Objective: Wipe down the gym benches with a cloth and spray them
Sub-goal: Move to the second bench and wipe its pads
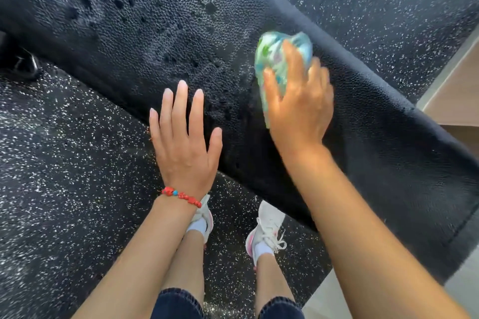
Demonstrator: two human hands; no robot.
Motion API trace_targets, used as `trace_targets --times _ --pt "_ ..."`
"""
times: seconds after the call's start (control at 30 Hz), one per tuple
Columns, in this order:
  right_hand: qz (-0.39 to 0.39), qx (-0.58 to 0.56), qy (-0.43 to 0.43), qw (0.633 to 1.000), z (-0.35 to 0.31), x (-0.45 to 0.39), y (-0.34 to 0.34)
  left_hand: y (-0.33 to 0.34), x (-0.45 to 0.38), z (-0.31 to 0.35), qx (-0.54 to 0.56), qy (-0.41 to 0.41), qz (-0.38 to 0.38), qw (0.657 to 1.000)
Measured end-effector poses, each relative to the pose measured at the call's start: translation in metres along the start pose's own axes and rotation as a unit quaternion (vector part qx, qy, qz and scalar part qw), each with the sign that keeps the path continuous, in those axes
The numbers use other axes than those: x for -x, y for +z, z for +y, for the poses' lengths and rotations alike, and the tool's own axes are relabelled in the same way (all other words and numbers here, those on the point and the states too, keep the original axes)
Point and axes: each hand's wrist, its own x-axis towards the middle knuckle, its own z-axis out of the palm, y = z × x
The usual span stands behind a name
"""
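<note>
A black textured gym bench pad (145, 23) runs diagonally from upper left to lower right, with wet droplets and smears on its middle. My right hand (298, 103) presses a crumpled light-blue patterned cloth (274, 57) onto the pad near its far edge; the hand is motion-blurred. My left hand (184, 137) lies flat, fingers spread, on the pad's near edge and holds nothing. A red bead bracelet (181, 197) circles the left wrist. No spray bottle is in view.
Black rubber floor with white flecks (64, 176) lies on both sides of the bench. My feet in white sneakers (267, 233) stand close under the near edge. Pale wooden flooring or a step (456, 90) shows at the right. A dark metal part (23, 62) sits at far left.
</note>
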Motion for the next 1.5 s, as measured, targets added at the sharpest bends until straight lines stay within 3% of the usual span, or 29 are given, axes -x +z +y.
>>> trace_targets --times 0.13,0.23,0.33,0.43,0.53,0.6,0.67,0.8,0.9,1.0,1.1,1.2,1.3,1.43,1.5 --pt "-0.068 -0.007 -0.106 0.992 -0.022 0.063 -0.010 -0.008 -0.003 -0.005 0.006 0.006 -0.005 1.000" --pt "-0.063 0.011 -0.149 0.987 -0.016 0.050 -0.008 -0.015 -0.008 -0.018 0.006 0.010 0.000 1.000" --pt "-0.011 0.017 -0.045 0.999 -0.020 -0.010 0.005 -0.019 -0.019 -0.042 -0.001 -0.003 0.013 1.000" --pt "-0.028 -0.016 0.048 0.998 -0.027 -0.061 0.016 -0.018 -0.033 -0.062 0.000 -0.018 0.010 1.000" --pt "-0.012 0.006 0.049 0.999 -0.037 -0.047 0.015 -0.016 -0.042 -0.071 -0.004 -0.010 0.003 1.000" --pt "-0.007 0.038 0.003 0.999 -0.051 -0.004 0.011 -0.015 -0.043 -0.070 -0.003 -0.006 0.000 1.000" --pt "-0.059 0.015 -0.052 0.997 -0.065 0.037 0.004 -0.015 -0.042 -0.070 -0.001 -0.007 0.000 1.000" --pt "-0.071 -0.002 -0.121 0.990 -0.059 0.038 0.002 -0.016 -0.042 -0.074 0.000 0.002 -0.009 1.000" --pt "-0.024 0.039 -0.054 0.997 -0.058 -0.015 0.014 -0.017 -0.042 -0.075 0.003 0.001 -0.014 1.000" --pt "-0.020 -0.021 0.039 0.999 -0.060 -0.081 0.025 -0.016 -0.042 -0.074 0.004 0.002 -0.017 1.000" --pt "-0.027 -0.021 0.042 0.999 -0.060 -0.097 0.031 -0.018 -0.043 -0.076 -0.001 0.006 -0.024 1.000" --pt "-0.020 0.017 -0.031 0.999 -0.076 -0.046 0.024 -0.022 -0.044 -0.076 -0.003 0.010 -0.037 0.999" --pt "-0.075 -0.019 -0.133 0.988 -0.093 0.005 0.016 -0.028 -0.046 -0.076 0.023 -0.003 -0.036 0.999" --pt "-0.069 -0.015 -0.238 0.969 -0.077 -0.021 0.017 -0.034 -0.055 -0.083 0.030 -0.028 -0.015 0.999" --pt "-0.036 0.016 -0.203 0.978 -0.073 -0.060 0.026 -0.034 -0.062 -0.091 0.020 -0.055 0.000 0.998"
